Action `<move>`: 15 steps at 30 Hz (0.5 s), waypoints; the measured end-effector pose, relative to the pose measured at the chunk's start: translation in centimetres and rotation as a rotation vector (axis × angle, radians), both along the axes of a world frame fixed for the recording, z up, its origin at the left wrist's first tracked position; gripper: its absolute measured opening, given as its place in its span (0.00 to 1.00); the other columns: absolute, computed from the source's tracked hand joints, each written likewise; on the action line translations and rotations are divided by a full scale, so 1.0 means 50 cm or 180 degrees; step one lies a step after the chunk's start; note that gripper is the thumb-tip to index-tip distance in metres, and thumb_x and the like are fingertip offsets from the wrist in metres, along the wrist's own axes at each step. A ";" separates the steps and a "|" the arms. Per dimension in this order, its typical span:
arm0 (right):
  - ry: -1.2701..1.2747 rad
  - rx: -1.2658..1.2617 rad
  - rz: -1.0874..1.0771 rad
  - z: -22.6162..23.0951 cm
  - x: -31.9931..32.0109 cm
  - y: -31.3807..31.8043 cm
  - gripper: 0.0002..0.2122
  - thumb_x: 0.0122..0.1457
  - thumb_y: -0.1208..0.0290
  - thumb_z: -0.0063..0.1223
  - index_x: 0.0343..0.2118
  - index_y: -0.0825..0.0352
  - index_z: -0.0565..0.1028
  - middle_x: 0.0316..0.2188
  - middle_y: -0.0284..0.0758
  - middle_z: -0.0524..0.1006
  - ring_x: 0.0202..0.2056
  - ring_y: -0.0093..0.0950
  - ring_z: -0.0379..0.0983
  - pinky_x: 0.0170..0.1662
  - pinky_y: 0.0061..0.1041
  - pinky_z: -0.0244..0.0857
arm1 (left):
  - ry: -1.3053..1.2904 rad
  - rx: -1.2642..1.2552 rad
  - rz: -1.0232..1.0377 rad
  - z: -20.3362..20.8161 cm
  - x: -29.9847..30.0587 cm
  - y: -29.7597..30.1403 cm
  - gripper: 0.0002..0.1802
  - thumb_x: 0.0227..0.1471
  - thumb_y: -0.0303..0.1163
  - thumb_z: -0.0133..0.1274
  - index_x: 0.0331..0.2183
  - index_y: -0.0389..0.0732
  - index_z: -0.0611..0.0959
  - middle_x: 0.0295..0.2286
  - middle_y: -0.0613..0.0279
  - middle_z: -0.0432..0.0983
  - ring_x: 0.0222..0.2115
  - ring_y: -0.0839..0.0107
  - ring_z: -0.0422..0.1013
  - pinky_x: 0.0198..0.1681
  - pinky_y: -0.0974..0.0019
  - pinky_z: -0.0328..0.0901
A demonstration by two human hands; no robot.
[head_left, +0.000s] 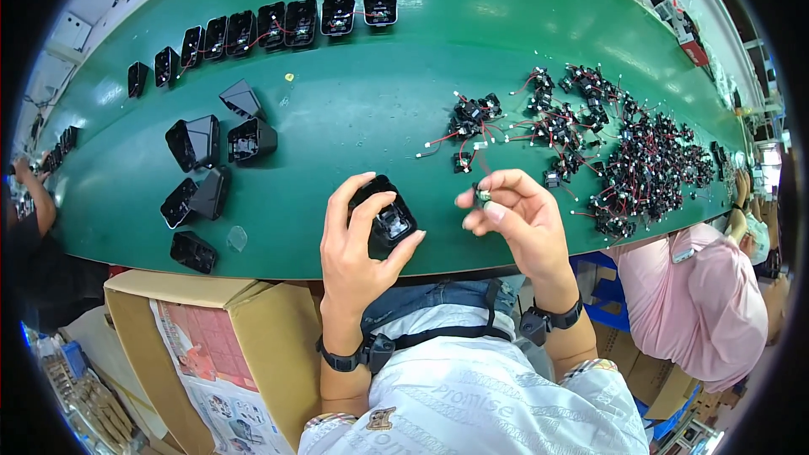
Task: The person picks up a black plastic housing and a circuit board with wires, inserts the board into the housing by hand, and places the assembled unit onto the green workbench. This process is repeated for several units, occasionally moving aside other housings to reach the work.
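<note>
My left hand grips a black plastic housing at the near edge of the green table, its open side facing up. To the right of it, my right hand pinches a small part with a green face between thumb and fingers. A thin reddish wire seems to rise from that part. The two hands are apart, and the part is outside the housing. Beyond my right hand lies a small cluster of black parts with red wires and white connectors.
A large heap of wired black parts spreads across the right side. Along the far left runs a row of black housings, some with red wires. Several loose housings lie at left. A cardboard box stands below the edge. Other people sit at both sides.
</note>
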State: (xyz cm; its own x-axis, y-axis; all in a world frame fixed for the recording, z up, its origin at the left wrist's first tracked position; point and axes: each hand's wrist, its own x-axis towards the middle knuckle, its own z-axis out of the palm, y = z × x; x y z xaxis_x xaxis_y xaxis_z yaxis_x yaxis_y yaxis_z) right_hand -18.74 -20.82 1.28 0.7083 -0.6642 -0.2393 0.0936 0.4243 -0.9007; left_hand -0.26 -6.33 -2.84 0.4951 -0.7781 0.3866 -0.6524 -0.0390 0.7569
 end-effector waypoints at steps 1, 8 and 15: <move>0.0084 -0.0085 0.0103 0.003 0.000 0.001 0.08 0.65 0.78 0.53 0.45 0.72 0.72 0.44 0.49 0.81 0.38 0.29 0.82 0.42 0.24 0.78 | 0.0080 -0.0062 -0.0056 0.002 -0.001 -0.002 0.32 0.34 0.30 0.75 0.44 0.38 0.81 0.51 0.48 0.74 0.50 0.51 0.73 0.51 0.54 0.70; 0.0204 -0.0673 0.0198 0.011 0.010 0.024 0.07 0.61 0.82 0.57 0.40 0.71 0.73 0.43 0.48 0.81 0.44 0.29 0.81 0.47 0.25 0.75 | 0.0697 -0.0314 -0.0514 0.022 -0.025 -0.005 0.36 0.31 0.32 0.77 0.46 0.38 0.80 0.50 0.47 0.75 0.50 0.53 0.73 0.50 0.56 0.70; 0.0623 -0.2078 0.0267 0.000 0.026 0.034 0.07 0.57 0.86 0.59 0.39 0.74 0.79 0.45 0.38 0.73 0.37 0.18 0.71 0.42 0.19 0.68 | 0.0582 -0.0202 -0.0662 0.020 -0.029 -0.008 0.36 0.33 0.31 0.76 0.47 0.40 0.80 0.51 0.48 0.72 0.50 0.53 0.73 0.49 0.56 0.72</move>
